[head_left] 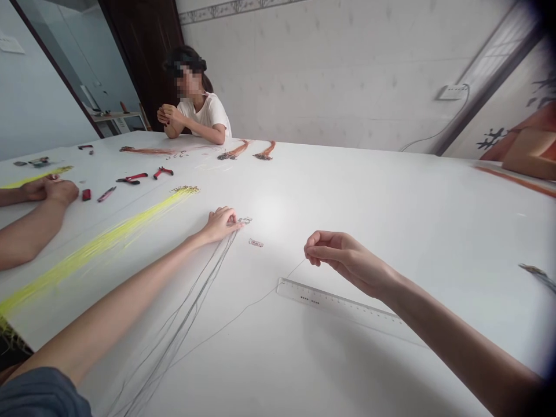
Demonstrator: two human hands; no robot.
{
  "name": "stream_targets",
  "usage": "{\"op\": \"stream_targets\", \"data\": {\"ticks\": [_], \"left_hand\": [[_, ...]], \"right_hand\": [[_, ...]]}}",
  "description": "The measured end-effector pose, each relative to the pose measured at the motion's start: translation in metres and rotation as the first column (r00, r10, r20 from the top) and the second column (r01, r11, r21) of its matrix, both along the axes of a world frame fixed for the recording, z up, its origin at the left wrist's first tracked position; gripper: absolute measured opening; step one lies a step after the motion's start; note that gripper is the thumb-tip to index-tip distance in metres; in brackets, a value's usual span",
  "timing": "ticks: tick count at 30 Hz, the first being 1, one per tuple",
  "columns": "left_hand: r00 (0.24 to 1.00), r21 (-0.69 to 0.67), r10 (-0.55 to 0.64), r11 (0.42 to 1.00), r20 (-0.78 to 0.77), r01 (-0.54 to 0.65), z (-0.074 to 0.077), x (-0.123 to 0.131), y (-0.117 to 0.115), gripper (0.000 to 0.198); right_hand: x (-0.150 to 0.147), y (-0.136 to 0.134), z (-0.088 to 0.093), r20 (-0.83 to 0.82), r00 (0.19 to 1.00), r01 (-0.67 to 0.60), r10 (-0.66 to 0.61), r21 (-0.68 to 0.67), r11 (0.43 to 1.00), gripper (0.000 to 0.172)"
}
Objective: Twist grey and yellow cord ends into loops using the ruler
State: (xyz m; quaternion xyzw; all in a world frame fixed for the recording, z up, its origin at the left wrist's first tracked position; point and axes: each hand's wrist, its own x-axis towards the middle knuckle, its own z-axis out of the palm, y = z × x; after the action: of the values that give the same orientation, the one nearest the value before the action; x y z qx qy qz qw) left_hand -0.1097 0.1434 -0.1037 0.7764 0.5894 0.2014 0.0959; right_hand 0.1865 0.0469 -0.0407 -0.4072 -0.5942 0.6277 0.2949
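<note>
A bundle of thin grey fishing lines runs over the white table, with small metal hooks at its far end. My left hand rests there, thumb and fingers closed on the lines just beside the hooks. To the right, my right hand is raised a little above the table, its fingertips pinching the end of a single grey line. That line slopes down past the end of a clear ruler and back towards the bundle. A small printed packet lies between my hands.
Yellow lines stretch along the left, near red-handled pliers, more pliers and a pink cutter. A co-worker's hands are at the left edge. Another person sits opposite, behind orange bundles.
</note>
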Motion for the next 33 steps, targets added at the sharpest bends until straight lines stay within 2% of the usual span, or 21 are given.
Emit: {"op": "stream_targets", "data": {"ticks": [4, 7, 10, 13, 15, 17, 19, 21, 23, 25, 29, 33], "left_hand": [[0.997, 0.005, 0.043, 0.999, 0.061, -0.044, 0.003, 0.006, 0.011, 0.022], [0.979, 0.021, 0.081, 0.996, 0.185, -0.087, 0.012, 0.016, 0.004, 0.017], [0.939, -0.008, 0.088, 0.996, 0.332, -0.091, 0.027, 0.035, -0.025, 0.015], [0.893, -0.138, 0.008, 0.989, 0.449, 0.06, 0.041, 0.062, -0.069, 0.025], [0.849, -0.273, -0.023, 0.942, 0.527, 0.195, 0.048, 0.078, -0.097, 0.032], [0.711, -0.427, 0.082, 0.845, 0.698, 0.322, 0.051, 0.09, -0.115, 0.028], [0.594, -0.52, 0.224, 0.759, 0.773, 0.391, 0.051, 0.095, -0.122, 0.023], [0.547, -0.565, 0.301, 0.714, 0.781, 0.413, 0.048, 0.096, -0.121, 0.019], [0.542, -0.569, 0.31, 0.711, 0.781, 0.413, 0.044, 0.094, -0.117, 0.017], [0.564, -0.546, 0.282, 0.747, 0.776, 0.379, 0.04, 0.092, -0.113, 0.016], [0.642, -0.479, 0.199, 0.827, 0.74, 0.295, 0.031, 0.09, -0.112, 0.013], [0.754, -0.404, 0.078, 0.877, 0.653, 0.26, 0.025, 0.088, -0.112, 0.014]], "right_hand": [[0.006, 0.003, 0.0, -0.002, 1.0, 0.018, -0.018, -0.009, 1.0, 0.012], [0.007, 0.003, -0.001, 0.004, 1.0, 0.01, -0.01, -0.023, 1.0, 0.012], [0.001, 0.0, -0.004, 0.02, 1.0, 0.023, -0.022, -0.023, 0.999, 0.012], [-0.01, -0.003, -0.007, 0.028, 0.996, 0.088, -0.089, 0.035, 0.995, 0.01], [-0.018, -0.006, -0.009, 0.02, 0.99, 0.134, -0.136, 0.084, 0.987, 0.009], [-0.025, -0.009, -0.011, -0.003, 0.986, 0.167, -0.168, 0.113, 0.979, 0.011], [-0.029, -0.013, -0.014, -0.032, 0.984, 0.178, -0.175, 0.119, 0.977, 0.015], [-0.031, -0.016, -0.017, -0.046, 0.984, 0.177, -0.173, 0.109, 0.978, 0.015], [-0.032, -0.018, -0.021, -0.032, 0.984, 0.178, -0.176, 0.101, 0.979, 0.013], [-0.032, -0.02, -0.025, 0.0, 0.984, 0.178, -0.179, 0.111, 0.978, 0.013], [-0.031, -0.02, -0.03, 0.113, 0.978, 0.153, -0.177, 0.192, 0.969, 0.016], [-0.03, -0.017, -0.032, 0.278, 0.946, 0.089, -0.169, 0.276, 0.957, 0.014]]}}
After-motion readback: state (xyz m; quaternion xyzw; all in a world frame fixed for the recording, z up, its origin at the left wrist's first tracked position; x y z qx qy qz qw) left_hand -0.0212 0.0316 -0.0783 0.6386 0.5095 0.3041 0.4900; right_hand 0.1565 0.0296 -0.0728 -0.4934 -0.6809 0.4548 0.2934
